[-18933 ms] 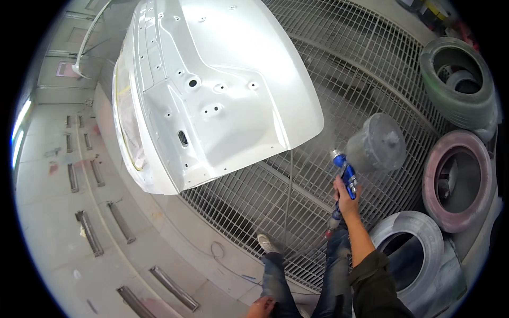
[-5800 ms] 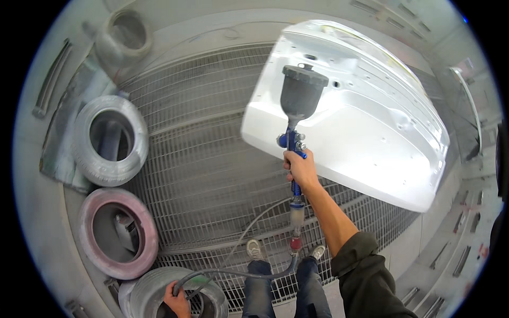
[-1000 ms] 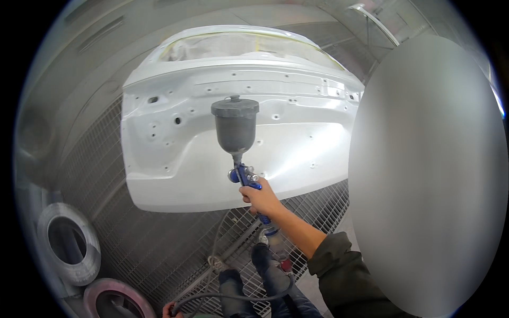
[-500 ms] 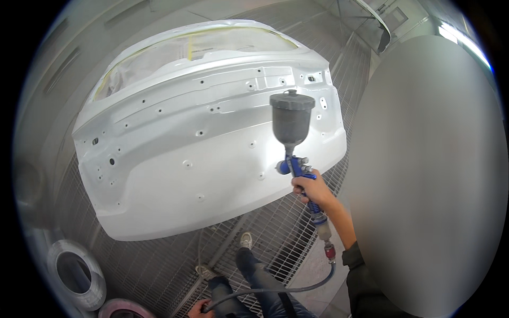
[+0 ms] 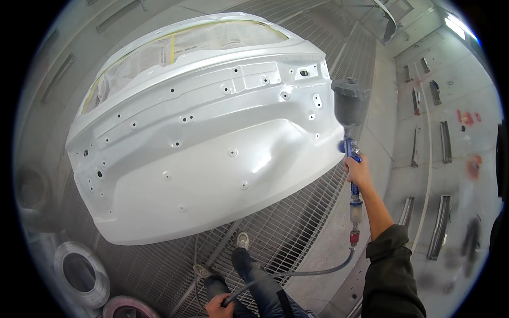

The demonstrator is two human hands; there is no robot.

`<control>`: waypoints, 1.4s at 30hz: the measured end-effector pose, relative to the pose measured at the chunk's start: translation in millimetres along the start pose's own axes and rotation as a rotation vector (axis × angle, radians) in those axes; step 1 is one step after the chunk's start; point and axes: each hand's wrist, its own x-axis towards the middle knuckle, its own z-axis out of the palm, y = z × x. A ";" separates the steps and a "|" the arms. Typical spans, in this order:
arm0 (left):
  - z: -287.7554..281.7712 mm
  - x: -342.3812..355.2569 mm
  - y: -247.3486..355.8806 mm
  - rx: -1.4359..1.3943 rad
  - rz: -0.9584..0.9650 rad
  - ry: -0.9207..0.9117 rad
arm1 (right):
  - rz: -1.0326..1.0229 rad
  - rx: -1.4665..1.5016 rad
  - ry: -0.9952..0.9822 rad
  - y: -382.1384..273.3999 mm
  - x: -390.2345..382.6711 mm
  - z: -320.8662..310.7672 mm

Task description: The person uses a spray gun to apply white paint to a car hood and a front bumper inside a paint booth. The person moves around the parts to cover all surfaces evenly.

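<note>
A white car tailgate panel point(image 5: 212, 159) with several small holes lies tilted across the middle, its window opening covered with masking paper point(image 5: 222, 41) edged in yellow tape. My right hand point(image 5: 359, 173) is closed around the grip of a blue spray gun point(image 5: 347, 146), just beyond the panel's right edge. A grey paint cup point(image 5: 350, 103) stands upright on top of the gun. From a red coupling below the grip, an air hose point(image 5: 313, 273) curves across my legs. Low in view, my left hand point(image 5: 219, 307) is wrapped round that hose.
Metal floor grating point(image 5: 260, 233) runs under the panel and my shoes. Ringed objects, one silvery point(image 5: 82, 274) and one pinkish point(image 5: 130, 307), stand at the lower left. Narrow metal strips point(image 5: 439, 228) hang on the right wall, with red marks nearby. A curved panel point(image 5: 388, 24) stands far right.
The spray gun and my right hand have moved right, from over the panel to past its edge. My left hand has shifted slightly right and up. The large grey blur at the right is gone.
</note>
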 end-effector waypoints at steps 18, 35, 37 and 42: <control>-120.9 -11.5 -144.6 0.049 -0.301 0.319 | 0.091 0.225 -0.422 -86.2 -169.8 172.7; -285.9 -66.7 -296.2 -0.375 -0.486 0.762 | 0.025 0.168 -0.668 -148.3 -384.9 440.5; -285.8 -86.3 -315.9 -0.379 -0.486 0.820 | 0.023 0.138 -0.711 -157.3 -405.4 458.1; -303.1 -110.8 -347.7 -0.425 -0.583 0.900 | 0.025 0.079 -0.809 -172.9 -451.1 518.7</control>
